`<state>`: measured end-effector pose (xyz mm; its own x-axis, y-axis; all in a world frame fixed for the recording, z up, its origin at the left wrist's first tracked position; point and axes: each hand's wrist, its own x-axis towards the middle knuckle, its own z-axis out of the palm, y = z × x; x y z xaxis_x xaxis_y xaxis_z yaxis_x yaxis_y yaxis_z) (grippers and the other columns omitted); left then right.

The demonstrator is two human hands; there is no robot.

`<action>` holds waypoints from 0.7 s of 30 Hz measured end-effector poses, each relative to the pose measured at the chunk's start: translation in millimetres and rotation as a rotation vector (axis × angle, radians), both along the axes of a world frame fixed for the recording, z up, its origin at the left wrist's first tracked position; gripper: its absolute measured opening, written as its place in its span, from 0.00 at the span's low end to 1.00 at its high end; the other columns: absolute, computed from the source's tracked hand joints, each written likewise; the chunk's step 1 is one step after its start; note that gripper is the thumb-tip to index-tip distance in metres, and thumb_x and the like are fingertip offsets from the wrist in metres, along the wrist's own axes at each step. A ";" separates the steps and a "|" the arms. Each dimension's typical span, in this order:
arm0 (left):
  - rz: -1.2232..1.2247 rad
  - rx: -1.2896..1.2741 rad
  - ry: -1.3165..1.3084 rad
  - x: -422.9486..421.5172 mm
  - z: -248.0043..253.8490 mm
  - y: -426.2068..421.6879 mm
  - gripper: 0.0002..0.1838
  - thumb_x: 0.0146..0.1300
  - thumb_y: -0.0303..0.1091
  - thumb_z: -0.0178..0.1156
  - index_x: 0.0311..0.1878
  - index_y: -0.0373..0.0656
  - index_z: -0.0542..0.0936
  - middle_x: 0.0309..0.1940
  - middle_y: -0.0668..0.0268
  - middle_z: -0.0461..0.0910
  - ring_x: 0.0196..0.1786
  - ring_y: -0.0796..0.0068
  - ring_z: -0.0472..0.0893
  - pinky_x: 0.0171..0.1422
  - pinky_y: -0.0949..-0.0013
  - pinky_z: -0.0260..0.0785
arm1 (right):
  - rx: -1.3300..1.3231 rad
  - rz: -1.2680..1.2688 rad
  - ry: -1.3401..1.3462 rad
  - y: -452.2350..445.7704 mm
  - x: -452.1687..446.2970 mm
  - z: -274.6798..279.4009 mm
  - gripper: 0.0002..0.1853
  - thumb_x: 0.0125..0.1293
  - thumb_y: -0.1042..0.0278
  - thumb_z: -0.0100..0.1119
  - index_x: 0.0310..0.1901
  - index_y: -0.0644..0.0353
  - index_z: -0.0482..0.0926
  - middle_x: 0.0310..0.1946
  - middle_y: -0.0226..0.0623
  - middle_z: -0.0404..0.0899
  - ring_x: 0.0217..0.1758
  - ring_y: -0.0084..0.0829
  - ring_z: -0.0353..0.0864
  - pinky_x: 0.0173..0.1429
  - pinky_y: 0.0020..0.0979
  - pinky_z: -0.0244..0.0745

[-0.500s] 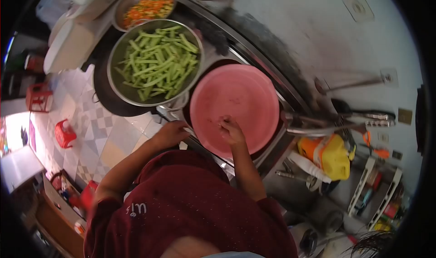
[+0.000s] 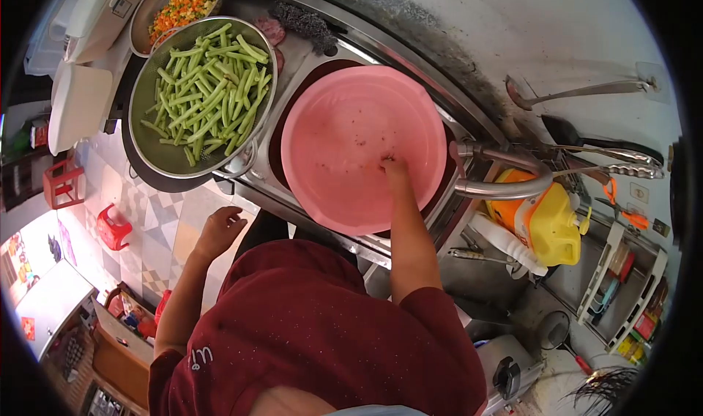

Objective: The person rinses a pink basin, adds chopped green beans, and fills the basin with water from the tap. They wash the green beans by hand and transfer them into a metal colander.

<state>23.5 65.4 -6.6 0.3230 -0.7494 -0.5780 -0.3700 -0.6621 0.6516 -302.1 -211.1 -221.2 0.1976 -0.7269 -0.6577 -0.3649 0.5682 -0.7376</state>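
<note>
1 pink basin (image 2: pixel 340 196) | 1 bean colander (image 2: pixel 162 157), ten o'clock | right hand (image 2: pixel 394 168), can't tell its hold, shifted from basin's six to four | left hand (image 2: pixel 221 230) loosely curled, farther off

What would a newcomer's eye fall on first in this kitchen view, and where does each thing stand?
Most likely the large pink basin at the centre, set over the sink, with dark specks inside and the right hand reaching into it. Next comes the colander of green beans at upper left, then the yellow jug on the right, behind the curved tap.
</note>
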 end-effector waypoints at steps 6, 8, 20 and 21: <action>0.071 0.055 -0.069 4.0 -1.1 36.9 0.16 0.53 0.31 0.60 0.44 0.32 0.76 0.32 0.55 0.78 0.34 0.68 0.79 0.40 0.69 0.71 | -0.325 0.384 0.603 18.5 27.2 -27.0 0.08 0.50 0.82 0.53 0.32 0.61 0.76 0.26 0.35 0.77 0.25 0.30 0.76 0.29 0.26 0.71; 0.073 0.081 -0.064 7.3 -1.7 44.6 0.16 0.53 0.32 0.61 0.44 0.33 0.76 0.33 0.55 0.78 0.34 0.66 0.79 0.40 0.68 0.71 | 0.181 0.136 0.034 24.1 39.1 -27.9 0.09 0.50 0.83 0.52 0.33 0.61 0.76 0.27 0.35 0.77 0.27 0.30 0.77 0.31 0.26 0.72; 0.099 0.009 -0.266 114.5 -96.7 188.2 0.19 0.53 0.39 0.62 0.43 0.35 0.77 0.30 0.56 0.79 0.31 0.64 0.79 0.35 0.66 0.72 | 0.290 -0.470 -1.278 31.3 87.3 116.0 0.09 0.60 0.83 0.49 0.42 0.66 0.72 0.37 0.39 0.71 0.37 0.28 0.71 0.41 0.24 0.73; 0.316 0.140 -0.126 121.9 -104.3 201.4 0.17 0.54 0.39 0.61 0.41 0.35 0.77 0.29 0.57 0.79 0.28 0.65 0.78 0.31 0.67 0.71 | 0.287 -0.519 -1.318 29.2 86.8 119.2 0.08 0.63 0.81 0.46 0.44 0.66 0.70 0.39 0.39 0.68 0.38 0.28 0.69 0.41 0.25 0.72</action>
